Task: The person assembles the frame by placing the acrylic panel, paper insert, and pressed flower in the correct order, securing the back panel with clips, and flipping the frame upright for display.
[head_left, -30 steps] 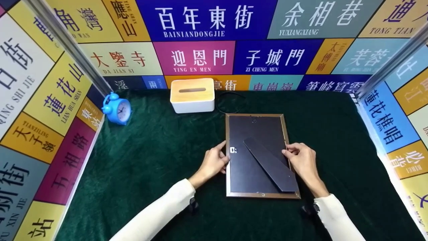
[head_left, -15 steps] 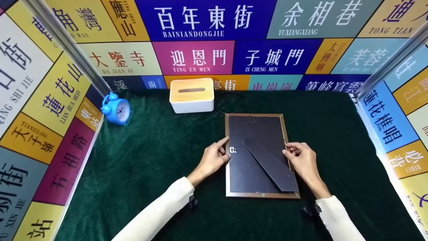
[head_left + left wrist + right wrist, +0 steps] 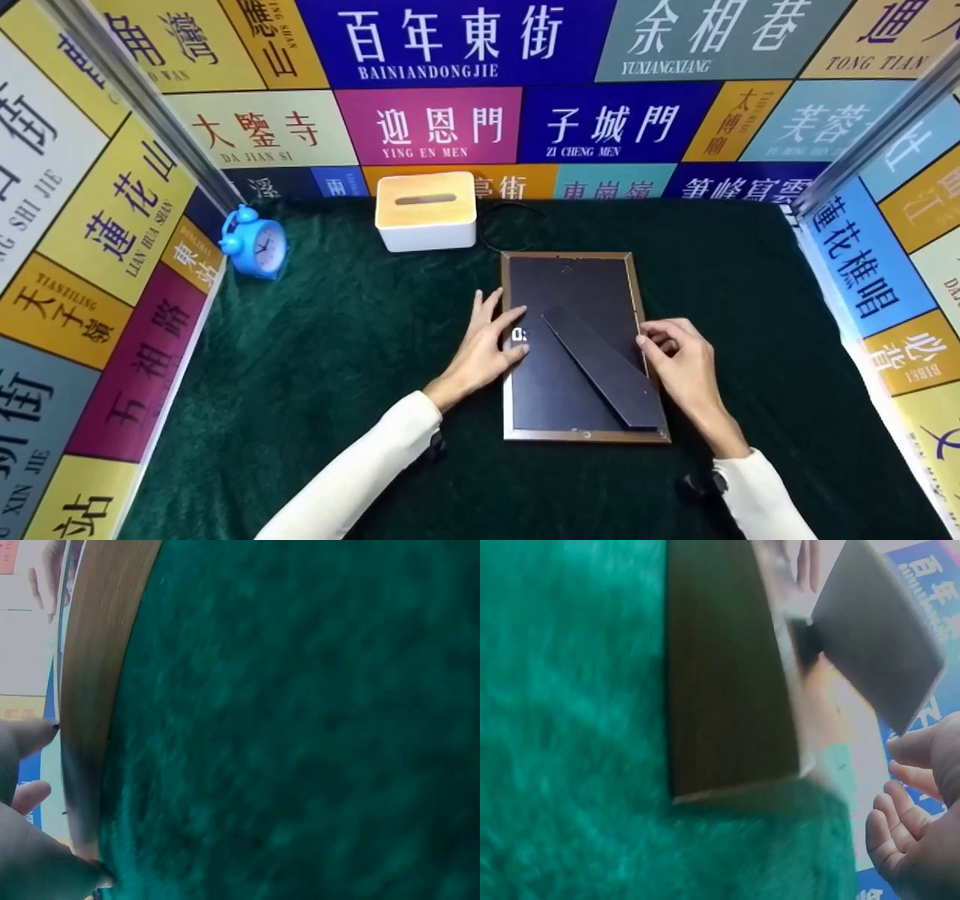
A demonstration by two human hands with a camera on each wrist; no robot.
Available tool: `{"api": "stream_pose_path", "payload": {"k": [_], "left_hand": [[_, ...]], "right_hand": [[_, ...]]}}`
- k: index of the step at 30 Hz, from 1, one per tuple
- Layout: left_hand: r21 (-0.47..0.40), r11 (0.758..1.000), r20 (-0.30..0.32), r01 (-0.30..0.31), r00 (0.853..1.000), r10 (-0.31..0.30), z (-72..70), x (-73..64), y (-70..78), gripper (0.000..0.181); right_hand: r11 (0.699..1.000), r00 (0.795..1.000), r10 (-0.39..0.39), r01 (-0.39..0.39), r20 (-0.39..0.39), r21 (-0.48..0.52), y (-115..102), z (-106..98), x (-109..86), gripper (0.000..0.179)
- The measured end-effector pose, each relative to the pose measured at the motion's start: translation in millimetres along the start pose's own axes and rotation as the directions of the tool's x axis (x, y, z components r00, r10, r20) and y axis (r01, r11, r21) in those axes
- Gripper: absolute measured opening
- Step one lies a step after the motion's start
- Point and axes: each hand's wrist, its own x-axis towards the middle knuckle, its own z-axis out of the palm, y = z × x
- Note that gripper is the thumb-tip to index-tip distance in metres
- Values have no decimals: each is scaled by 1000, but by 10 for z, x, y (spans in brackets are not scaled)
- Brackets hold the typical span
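Note:
A wooden picture frame (image 3: 583, 435) lies back side up on dark green cloth. Its black backing carries a slanted stand (image 3: 600, 367). My left hand (image 3: 480, 349) is at the frame's left side, fingers spread, thumb and index finger reaching over the edge by a small metal hanger (image 3: 519, 334). On the opposite side is my right hand (image 3: 684, 360), thumb and forefinger close together at the right edge. In the right wrist view, the fingers of that right hand (image 3: 922, 817) look loosely bent with nothing held; contact with the frame cannot be told.
A white tissue box (image 3: 426, 214) with a wooden lid stands behind the frame, beside a thin black cable (image 3: 510, 244). At the far left sits a blue alarm clock (image 3: 256, 244). Printed panels (image 3: 442, 124) wall in the back and both sides.
My left hand's fingers have spread, and its thumb and index finger have moved farther over the frame's left edge. The right hand stays nearly in place. The whole view has shifted slightly.

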Motion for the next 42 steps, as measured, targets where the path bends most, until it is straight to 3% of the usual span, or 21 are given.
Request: {"api": "stream_pose_path", "payload": {"k": [7, 17, 25, 32, 42], "left_hand": [[132, 991, 97, -13, 995, 0, -44, 35, -3, 63], [157, 987, 116, 18, 993, -37, -33, 31, -18, 64], [168, 985, 117, 29, 992, -49, -19, 31, -11, 64], [186, 982, 127, 18, 991, -43, -11, 29, -2, 65], [185, 983, 132, 4, 991, -29, 15, 11, -28, 65]], "right_hand": [[991, 990, -130, 129, 49, 22, -247, 1, -168, 26], [954, 948, -298, 291, 109, 79, -576, 46, -480, 34], [938, 914, -341, 316, 220, 142, -434, 125, -696, 37], [942, 910, -329, 297, 251, 156, -378, 180, -780, 33], [930, 883, -368, 346, 290, 128, -360, 277, -851, 28]]}}
